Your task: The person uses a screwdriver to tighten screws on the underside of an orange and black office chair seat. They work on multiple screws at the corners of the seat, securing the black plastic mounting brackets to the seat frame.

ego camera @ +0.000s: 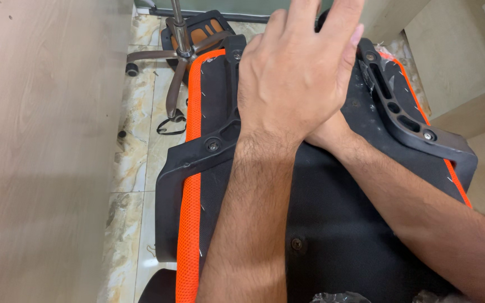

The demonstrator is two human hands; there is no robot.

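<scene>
An upturned office chair seat fills the middle: black fabric underside, orange mesh edging, staples along the seam. Black plastic armrest brackets are bolted on at the left and at the right. My left hand lies flat, back up, over the far middle of the seat with its fingers together. My right hand is almost fully hidden under the left hand; only its wrist and forearm show. What either hand presses or holds is hidden.
A chair base with castors and a gas column lies on the marble-patterned tile floor at the back left. A wooden panel fills the left side. Wooden boards stand at the right.
</scene>
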